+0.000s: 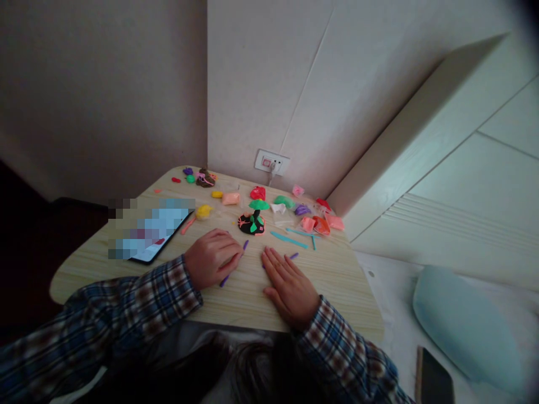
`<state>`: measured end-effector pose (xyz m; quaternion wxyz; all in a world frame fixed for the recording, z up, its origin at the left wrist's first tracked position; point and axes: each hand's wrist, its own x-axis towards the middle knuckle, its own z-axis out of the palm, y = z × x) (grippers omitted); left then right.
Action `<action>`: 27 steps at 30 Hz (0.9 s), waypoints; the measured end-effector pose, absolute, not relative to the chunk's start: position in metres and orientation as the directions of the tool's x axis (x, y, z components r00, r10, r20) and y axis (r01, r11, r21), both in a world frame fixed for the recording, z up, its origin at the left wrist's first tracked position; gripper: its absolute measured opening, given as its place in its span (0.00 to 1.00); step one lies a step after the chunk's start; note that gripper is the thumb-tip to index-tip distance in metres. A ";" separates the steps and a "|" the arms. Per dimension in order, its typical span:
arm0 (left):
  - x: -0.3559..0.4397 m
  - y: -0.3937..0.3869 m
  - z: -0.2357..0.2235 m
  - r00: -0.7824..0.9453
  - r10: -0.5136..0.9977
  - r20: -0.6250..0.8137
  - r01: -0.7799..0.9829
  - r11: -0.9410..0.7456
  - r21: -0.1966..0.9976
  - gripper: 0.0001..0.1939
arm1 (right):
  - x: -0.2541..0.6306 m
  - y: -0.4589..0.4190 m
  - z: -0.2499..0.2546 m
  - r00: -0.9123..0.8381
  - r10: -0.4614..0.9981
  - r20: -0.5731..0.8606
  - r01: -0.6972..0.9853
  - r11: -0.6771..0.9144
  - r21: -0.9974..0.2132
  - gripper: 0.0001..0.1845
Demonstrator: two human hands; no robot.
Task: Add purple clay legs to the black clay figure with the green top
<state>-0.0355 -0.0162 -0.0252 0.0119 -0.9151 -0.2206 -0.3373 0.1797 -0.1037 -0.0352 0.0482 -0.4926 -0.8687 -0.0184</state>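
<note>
My left hand point(214, 258) rests on the table with its fingers curled around a thin purple clay roll point(225, 280), whose two ends stick out past the fingers. Flat on the wood lies my right hand point(291, 286), fingers stretched out, over a second purple clay roll point(293, 256); most of that roll is hidden under the fingers. Beyond both hands stands a small clay model point(251, 222) with a black base, green leaves and pink trim. Light-blue plastic modelling tools point(289, 240) lie just past my right fingertips.
A phone or tablet point(158, 230) with a lit, blurred screen lies left on the wooden table point(337, 292). Clay packets, such as a purple one point(302, 210), line the back edge by a wall socket point(272, 163). A brown clay piece point(205, 178) sits back left. Right is a pillow point(458, 320).
</note>
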 end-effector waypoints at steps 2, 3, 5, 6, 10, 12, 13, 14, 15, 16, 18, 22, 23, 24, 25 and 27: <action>-0.036 -0.016 -0.025 0.674 0.396 0.624 0.414 -0.902 0.124 0.12 | 0.181 -0.104 -0.034 -0.520 0.848 0.098 0.852 0.524 -0.016 0.31; -0.036 -0.016 -0.025 0.674 0.395 0.625 0.414 -0.902 0.124 0.11 | 0.182 -0.107 -0.034 -0.531 0.841 0.098 0.845 0.535 -0.015 0.32; -0.036 -0.016 -0.025 0.674 0.393 0.626 0.409 -0.904 0.126 0.11 | 0.185 -0.117 -0.035 -0.549 0.829 0.102 0.833 0.553 -0.010 0.32; -0.036 -0.016 -0.026 0.674 0.392 0.626 0.407 -0.904 0.128 0.11 | 0.186 -0.122 -0.036 -0.550 0.829 0.107 0.833 0.553 -0.007 0.32; -0.036 -0.015 -0.027 0.681 0.396 0.616 0.407 -0.904 0.131 0.11 | 0.184 -0.118 -0.038 -0.513 0.849 0.124 0.855 0.519 -0.018 0.31; -0.036 -0.015 -0.027 0.680 0.402 0.614 0.412 -0.901 0.134 0.10 | 0.182 -0.106 -0.035 -0.499 0.860 0.109 0.863 0.505 -0.035 0.30; -0.036 -0.015 -0.027 0.680 0.402 0.613 0.411 -0.902 0.135 0.10 | 0.180 -0.100 -0.033 -0.498 0.861 0.104 0.862 0.504 -0.044 0.30; -0.036 -0.015 -0.027 0.681 0.400 0.613 0.409 -0.902 0.135 0.10 | 0.179 -0.095 -0.031 -0.497 0.861 0.107 0.862 0.504 -0.052 0.30; -0.036 -0.016 -0.027 0.684 0.399 0.611 0.406 -0.904 0.135 0.10 | 0.178 -0.091 -0.029 -0.496 0.861 0.112 0.862 0.504 -0.058 0.30; -0.036 -0.016 -0.026 0.687 0.397 0.608 0.404 -0.905 0.134 0.10 | 0.178 -0.088 -0.028 -0.496 0.861 0.116 0.861 0.504 -0.061 0.30; -0.036 -0.016 -0.026 0.689 0.397 0.606 0.403 -0.905 0.134 0.10 | 0.177 -0.089 -0.028 -0.499 0.860 0.109 0.860 0.507 -0.061 0.30; -0.037 -0.016 -0.026 0.688 0.398 0.607 0.401 -0.905 0.140 0.11 | 0.181 -0.110 -0.035 -0.520 0.850 0.087 0.850 0.525 -0.050 0.32; -0.037 -0.016 -0.026 0.686 0.399 0.609 0.401 -0.905 0.142 0.11 | 0.182 -0.118 -0.037 -0.531 0.842 0.094 0.843 0.536 -0.047 0.33; -0.037 -0.016 -0.026 0.684 0.400 0.611 0.401 -0.905 0.143 0.11 | 0.184 -0.125 -0.039 -0.540 0.835 0.104 0.837 0.546 -0.044 0.34; -0.036 -0.016 -0.026 0.682 0.399 0.613 0.401 -0.905 0.143 0.10 | 0.186 -0.130 -0.040 -0.542 0.834 0.108 0.836 0.548 -0.038 0.35; -0.036 -0.016 -0.026 0.682 0.396 0.614 0.398 -0.906 0.142 0.10 | 0.187 -0.136 -0.041 -0.539 0.836 0.107 0.838 0.544 -0.028 0.35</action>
